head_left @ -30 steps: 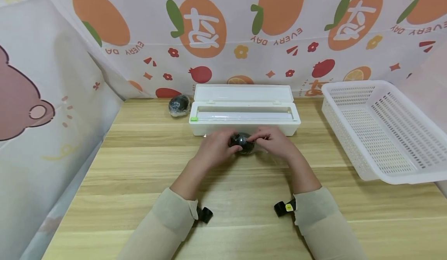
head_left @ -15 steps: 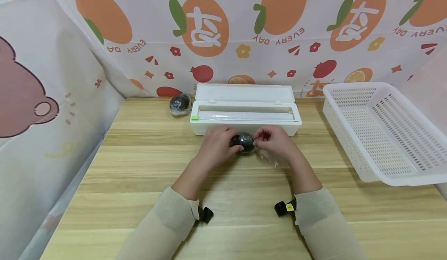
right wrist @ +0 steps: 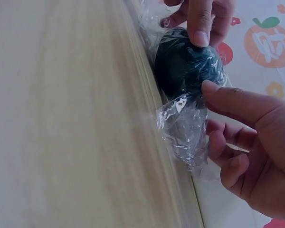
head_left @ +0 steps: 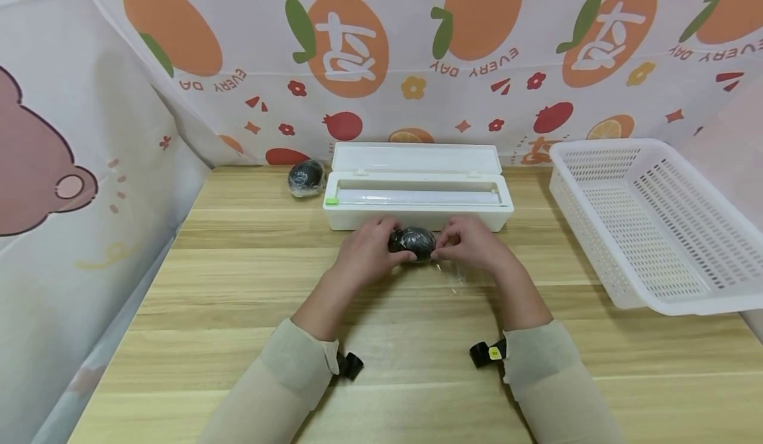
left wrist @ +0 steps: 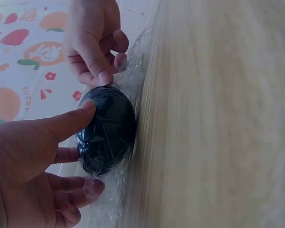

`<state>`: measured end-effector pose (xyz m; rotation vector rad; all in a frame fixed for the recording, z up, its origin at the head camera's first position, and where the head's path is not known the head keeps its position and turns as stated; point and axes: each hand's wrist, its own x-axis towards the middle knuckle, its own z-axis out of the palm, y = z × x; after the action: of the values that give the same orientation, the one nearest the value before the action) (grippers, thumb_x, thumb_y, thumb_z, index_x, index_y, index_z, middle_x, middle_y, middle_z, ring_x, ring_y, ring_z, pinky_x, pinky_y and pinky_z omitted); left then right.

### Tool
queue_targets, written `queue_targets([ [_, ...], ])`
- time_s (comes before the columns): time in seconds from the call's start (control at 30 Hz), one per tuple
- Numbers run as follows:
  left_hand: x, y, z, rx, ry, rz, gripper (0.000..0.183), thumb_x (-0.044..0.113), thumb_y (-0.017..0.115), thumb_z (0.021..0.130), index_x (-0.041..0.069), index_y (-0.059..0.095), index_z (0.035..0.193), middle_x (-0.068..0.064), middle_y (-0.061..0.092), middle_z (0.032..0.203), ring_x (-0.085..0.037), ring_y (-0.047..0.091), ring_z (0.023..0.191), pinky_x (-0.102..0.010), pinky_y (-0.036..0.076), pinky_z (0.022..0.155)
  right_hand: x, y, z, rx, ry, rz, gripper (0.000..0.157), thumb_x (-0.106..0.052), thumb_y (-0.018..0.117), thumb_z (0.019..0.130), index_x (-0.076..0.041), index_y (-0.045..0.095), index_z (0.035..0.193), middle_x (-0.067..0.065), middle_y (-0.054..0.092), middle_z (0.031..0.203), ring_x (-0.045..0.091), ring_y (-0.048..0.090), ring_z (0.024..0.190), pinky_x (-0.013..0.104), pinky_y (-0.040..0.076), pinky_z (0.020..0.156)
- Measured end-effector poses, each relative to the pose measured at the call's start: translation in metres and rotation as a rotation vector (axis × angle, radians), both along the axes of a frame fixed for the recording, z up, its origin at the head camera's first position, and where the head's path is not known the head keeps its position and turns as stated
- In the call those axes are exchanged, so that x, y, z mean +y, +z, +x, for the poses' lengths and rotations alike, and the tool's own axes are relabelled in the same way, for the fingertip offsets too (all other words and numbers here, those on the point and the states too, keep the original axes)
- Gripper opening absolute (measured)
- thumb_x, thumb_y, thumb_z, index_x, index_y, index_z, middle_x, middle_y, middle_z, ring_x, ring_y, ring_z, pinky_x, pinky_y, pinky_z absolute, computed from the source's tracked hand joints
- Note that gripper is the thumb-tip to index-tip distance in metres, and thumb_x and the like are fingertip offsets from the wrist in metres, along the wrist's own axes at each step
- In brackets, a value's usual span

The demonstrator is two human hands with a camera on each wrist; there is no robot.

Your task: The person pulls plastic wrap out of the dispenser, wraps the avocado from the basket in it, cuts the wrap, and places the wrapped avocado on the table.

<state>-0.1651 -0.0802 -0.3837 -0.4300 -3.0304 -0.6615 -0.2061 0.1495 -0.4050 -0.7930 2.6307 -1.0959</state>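
A dark, egg-shaped object [head_left: 418, 242] lies on the wooden table in front of the white cling film box [head_left: 417, 219]. Clear cling film [right wrist: 183, 126] covers it, and a loose, crumpled end trails off its right side. My left hand [head_left: 366, 248] grips the object's left end, thumb on the near side and fingers behind. At the opposite end my right hand [head_left: 471, 245] pinches the film, its thumb tip against the wrapped surface in the right wrist view. More loose film shows beneath the left fingers [left wrist: 78, 190] in the left wrist view.
Another dark round object [head_left: 306, 178] in film sits left of the box. The box's lid [head_left: 417, 159] stands open, showing a film roll [head_left: 417, 197]. A white perforated basket [head_left: 632, 288] occupies the table's right side. A fruit-print cloth [head_left: 238, 119] hangs behind.
My right hand has gone from a pointing finger on the wrapped object to pinching the film at its right end. The loose film end now hangs lower, toward me. The left hand keeps its grip.
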Motion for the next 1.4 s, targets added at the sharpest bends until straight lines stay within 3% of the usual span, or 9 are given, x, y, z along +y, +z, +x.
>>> queue_targets([
  [0.13,0.0,0.0,0.0,-0.029,0.007,-0.005,0.053,0.051,0.078,0.08,0.015,0.062,0.115,-0.006,0.065,0.109,-0.024,0.062,0.101,-0.043,0.052,0.081,0.0,0.001,0.002,0.036,-0.002,0.044,0.011,-0.024,0.083,0.079,-0.021,0.075,0.073,-0.002,0.061,0.086,0.016,0.054,0.083,0.032,0.045,0.073],
  [0.27,0.0,0.0,-0.002,0.002,-0.012,-0.025,0.053,0.051,0.079,0.079,0.016,0.063,0.115,-0.007,0.069,0.103,-0.026,0.063,0.097,-0.042,0.051,0.079,-0.001,0.004,0.006,0.075,-0.028,0.057,0.018,-0.03,0.084,0.078,-0.02,0.07,0.071,-0.002,0.058,0.088,0.018,0.052,0.082,0.032,0.043,0.073],
  [0.47,-0.002,-0.001,-0.004,0.046,-0.039,-0.071,0.051,0.055,0.077,0.078,0.018,0.066,0.111,-0.003,0.071,0.099,-0.027,0.058,0.095,-0.039,0.044,0.084,-0.003,0.004,0.006,0.11,-0.04,0.002,0.027,-0.033,0.083,0.08,-0.016,0.064,0.089,0.001,0.061,0.093,0.02,0.054,0.081,0.034,0.046,0.072],
  [0.63,-0.008,0.007,-0.006,-0.054,-0.035,-0.044,0.053,0.052,0.076,0.081,0.018,0.065,0.12,-0.002,0.071,0.105,-0.026,0.06,0.101,-0.044,0.043,0.089,-0.002,0.001,0.004,0.054,-0.019,-0.045,0.026,-0.027,0.083,0.08,-0.018,0.064,0.097,0.0,0.064,0.09,0.018,0.057,0.08,0.034,0.049,0.072],
  [0.83,-0.025,0.017,-0.009,-0.232,-0.022,0.168,0.038,0.015,0.066,0.09,0.006,0.062,0.127,-0.013,0.069,0.119,-0.027,0.064,0.112,-0.047,0.048,0.098,0.0,-0.002,0.003,-0.01,-0.003,-0.066,0.027,-0.027,0.082,0.081,-0.017,0.062,0.095,0.001,0.06,0.084,0.019,0.054,0.078,0.034,0.048,0.069],
  [0.93,-0.03,0.017,-0.01,-0.238,-0.013,0.215,0.032,0.003,0.058,0.09,0.001,0.064,0.121,-0.017,0.069,0.116,-0.031,0.064,0.111,-0.046,0.051,0.096,0.0,-0.003,0.003,-0.029,0.005,-0.078,0.027,-0.026,0.082,0.081,-0.016,0.061,0.095,0.002,0.059,0.084,0.019,0.053,0.078,0.034,0.048,0.069],
  [1.07,-0.032,0.011,-0.011,-0.239,-0.01,0.236,0.029,-0.002,0.061,0.086,-0.003,0.066,0.115,-0.018,0.07,0.108,-0.03,0.067,0.103,-0.043,0.054,0.09,-0.001,-0.003,0.004,-0.053,0.012,-0.091,0.028,-0.025,0.083,0.081,-0.016,0.06,0.094,0.003,0.059,0.087,0.02,0.054,0.081,0.035,0.049,0.072],
  [1.23,-0.029,0.005,-0.01,-0.249,0.007,0.163,0.03,0.007,0.07,0.083,0.001,0.068,0.113,-0.014,0.072,0.1,-0.026,0.068,0.093,-0.042,0.055,0.085,-0.001,-0.002,0.006,-0.08,0.033,-0.096,0.029,-0.025,0.083,0.08,-0.015,0.059,0.092,0.005,0.06,0.089,0.02,0.055,0.084,0.035,0.049,0.075],
  [1.4,-0.027,0.003,-0.008,-0.258,0.032,0.131,0.025,0.01,0.067,0.086,0.003,0.068,0.11,-0.013,0.071,0.098,-0.026,0.067,0.091,-0.042,0.054,0.082,-0.002,-0.004,0.008,-0.103,0.044,-0.094,0.028,-0.026,0.082,0.081,-0.015,0.057,0.09,0.004,0.058,0.085,0.02,0.053,0.079,0.035,0.048,0.07],
])
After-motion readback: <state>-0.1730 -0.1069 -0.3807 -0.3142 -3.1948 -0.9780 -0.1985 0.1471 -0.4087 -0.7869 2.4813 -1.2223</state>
